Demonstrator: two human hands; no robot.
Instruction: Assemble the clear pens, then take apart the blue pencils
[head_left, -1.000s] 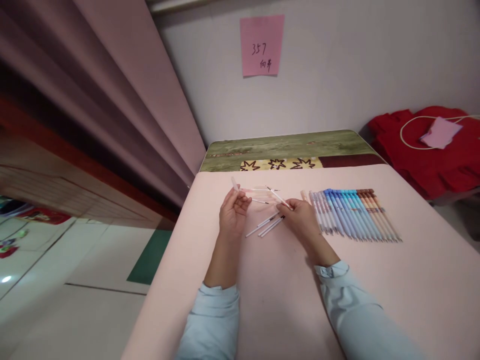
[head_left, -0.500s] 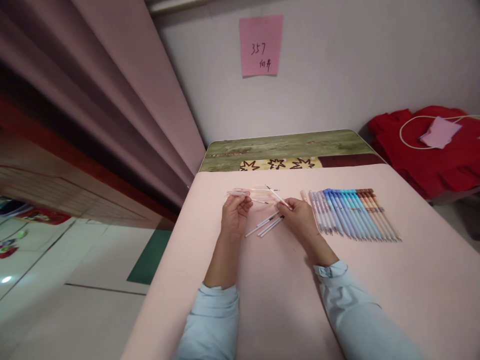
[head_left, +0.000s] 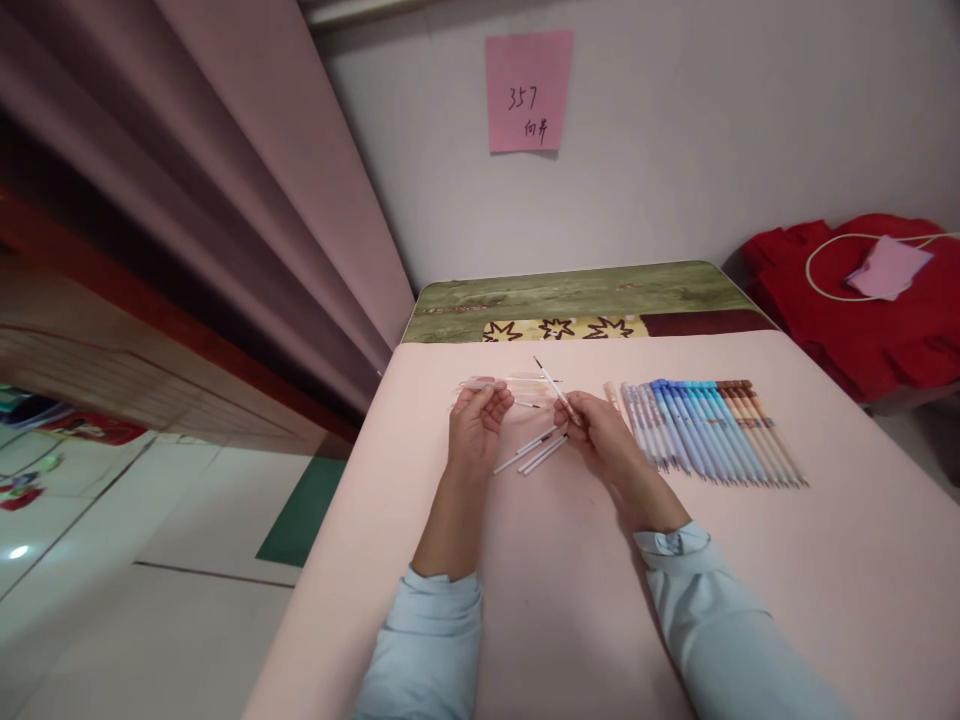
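My left hand (head_left: 478,425) is closed in a pinch on a pale translucent pen barrel (head_left: 477,382); the fingers cover part of it. My right hand (head_left: 598,430) pinches a white pen refill (head_left: 548,376), its dark thin tip slanting up and to the left. Several more white refills (head_left: 537,456) with dark ends lie on the table between my hands. Behind them, partly hidden by my fingers, are more pale clear pen parts (head_left: 529,385). To the right of my right hand lies a row of pens (head_left: 701,430) in white, blue, turquoise and brown.
The table has a pale pink cover (head_left: 570,600) and a green far end (head_left: 600,285). A pink note (head_left: 529,93) is stuck on the wall. A curtain (head_left: 300,150) hangs at the left; red cloth (head_left: 840,340) with a cable lies at the right.
My right hand has turned the refill so that it points more steeply upward. My left hand keeps its pinch, and the view has shifted slightly.
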